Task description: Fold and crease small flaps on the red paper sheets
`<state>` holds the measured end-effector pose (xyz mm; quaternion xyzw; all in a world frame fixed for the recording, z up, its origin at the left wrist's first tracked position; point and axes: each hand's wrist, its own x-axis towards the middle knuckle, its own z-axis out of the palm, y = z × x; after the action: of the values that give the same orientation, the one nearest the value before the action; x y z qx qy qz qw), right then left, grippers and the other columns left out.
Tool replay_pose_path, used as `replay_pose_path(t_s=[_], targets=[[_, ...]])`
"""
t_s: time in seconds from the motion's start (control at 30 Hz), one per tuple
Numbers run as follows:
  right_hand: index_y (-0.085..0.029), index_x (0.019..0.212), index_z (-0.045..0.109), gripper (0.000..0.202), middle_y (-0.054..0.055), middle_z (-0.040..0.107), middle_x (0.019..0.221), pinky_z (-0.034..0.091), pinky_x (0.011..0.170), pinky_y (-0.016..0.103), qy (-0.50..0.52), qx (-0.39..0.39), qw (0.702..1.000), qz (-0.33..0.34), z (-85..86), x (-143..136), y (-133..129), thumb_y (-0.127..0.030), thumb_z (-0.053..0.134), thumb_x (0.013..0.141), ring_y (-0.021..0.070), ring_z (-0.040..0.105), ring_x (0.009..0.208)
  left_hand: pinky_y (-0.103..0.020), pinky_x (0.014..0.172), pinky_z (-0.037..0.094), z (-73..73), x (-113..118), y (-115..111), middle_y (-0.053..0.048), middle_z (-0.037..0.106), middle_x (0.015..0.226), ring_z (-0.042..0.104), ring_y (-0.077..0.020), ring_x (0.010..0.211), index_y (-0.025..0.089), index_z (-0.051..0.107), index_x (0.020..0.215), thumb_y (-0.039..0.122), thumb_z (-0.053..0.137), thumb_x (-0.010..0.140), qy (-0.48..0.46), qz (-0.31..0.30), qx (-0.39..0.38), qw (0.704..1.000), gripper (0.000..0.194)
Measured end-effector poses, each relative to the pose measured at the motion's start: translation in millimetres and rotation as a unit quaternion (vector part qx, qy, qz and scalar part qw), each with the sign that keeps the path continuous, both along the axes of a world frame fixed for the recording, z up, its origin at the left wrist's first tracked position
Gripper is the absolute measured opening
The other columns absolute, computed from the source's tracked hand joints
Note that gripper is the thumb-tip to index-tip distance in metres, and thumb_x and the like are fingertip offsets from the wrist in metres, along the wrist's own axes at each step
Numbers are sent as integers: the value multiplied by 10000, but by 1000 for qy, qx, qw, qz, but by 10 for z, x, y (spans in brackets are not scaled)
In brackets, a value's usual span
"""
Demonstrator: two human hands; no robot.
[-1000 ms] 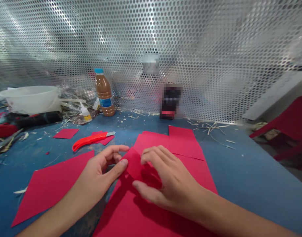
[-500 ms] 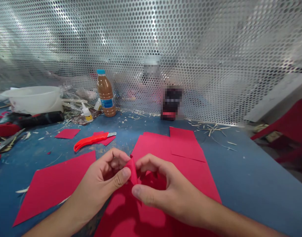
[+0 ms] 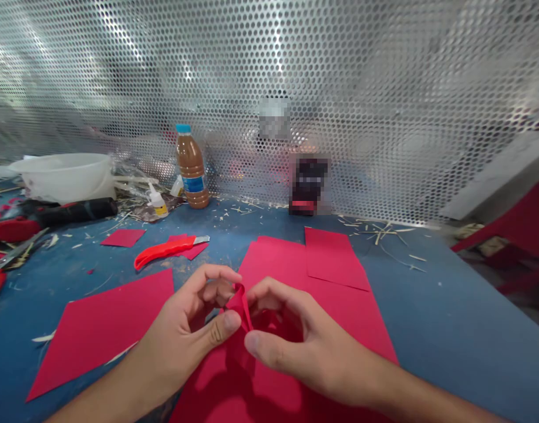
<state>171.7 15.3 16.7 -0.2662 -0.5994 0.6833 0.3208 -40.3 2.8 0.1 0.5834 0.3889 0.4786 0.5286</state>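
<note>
One small red paper (image 3: 239,304), bent but not flattened, is above the large red sheet (image 3: 353,320), left hand (image 3: 198,329) pinching it, right hand (image 3: 302,341) curled at its edge, grip unclear, while the rectangle (image 3: 335,257) atop that sheet and panel (image 3: 106,329) left of it lie flat, unfolded

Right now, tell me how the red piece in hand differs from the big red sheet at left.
The held piece is curled, while the left sheet lies flat. The held piece looks much smaller than the left sheet. The held piece is raised in the fingers; the left sheet rests on the blue table. Both are red.
</note>
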Motion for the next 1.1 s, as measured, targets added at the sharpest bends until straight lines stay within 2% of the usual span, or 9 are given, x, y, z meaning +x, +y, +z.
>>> replay_pose_path(t_s=[0.1,0.27,0.43,0.53,0.63,0.7,0.83,0.97,1.1], targets=[[-218,965,616,207,-15,573,893,420,754,296,7,-10,1000,-21,-18,-4,26,-314,784,892,150,500,807,-220,749,521,30,-2,-23,0,614,975,606,-144,844,292,641,1173,394,726,985,-32,-25,-35,999,230],[-242,839,531,226,-47,390,773,337,625,282,-24,-25,992,-124,-61,28,81,-392,675,927,141,354,672,-177,609,494,51,-72,-30,15,599,949,575,-100,680,323,613,1238,361,704,986,-79,-16,-93,992,270],[-256,859,474,248,-40,432,768,365,610,279,61,-150,977,-139,-55,47,112,-373,692,868,158,418,672,-220,832,556,12,-119,23,-18,647,1121,643,-163,987,312,629,1199,321,607,1036,30,17,-18,999,164],[-248,830,465,222,-10,512,818,450,705,313,118,-206,963,-125,-30,34,122,-352,660,851,183,501,733,-250,822,582,-31,-145,20,-30,641,1194,668,-186,1044,347,565,1280,329,522,1077,125,25,20,992,209],[-240,814,484,221,17,564,843,491,786,353,123,-220,961,-113,-18,11,121,-354,674,826,209,549,788,-268,822,598,-61,-165,-1,-39,640,1252,681,-215,1115,375,512,1362,309,550,1060,241,49,121,962,311],[-236,835,519,209,2,551,806,482,741,317,110,-214,964,-110,-22,-2,106,-335,703,824,188,536,745,-272,832,607,-61,-162,-9,-35,658,1246,690,-222,1134,396,456,1456,269,573,1039,289,45,199,935,451],[-258,1002,571,274,-56,512,722,443,628,264,69,-215,971,-82,-36,-11,55,-332,774,834,137,482,608,-261,805,605,-10,-133,1,-9,716,1155,723,-180,969,417,327,1597,188,531,1041,323,10,295,899,635],[-281,1080,526,370,-70,529,705,454,619,274,38,-212,974,-68,-41,-18,23,-387,787,841,134,502,582,-296,827,561,48,-128,17,-21,738,1156,693,-198,965,375,454,1532,166,525,1049,350,-21,359,865,531],[-283,1064,514,348,-51,562,761,462,653,291,2,-206,975,-81,-19,-20,22,-411,764,860,141,526,632,-305,798,515,77,-142,6,-9,708,1007,650,-192,906,312,630,1264,193,554,1055,330,-27,351,876,251]])
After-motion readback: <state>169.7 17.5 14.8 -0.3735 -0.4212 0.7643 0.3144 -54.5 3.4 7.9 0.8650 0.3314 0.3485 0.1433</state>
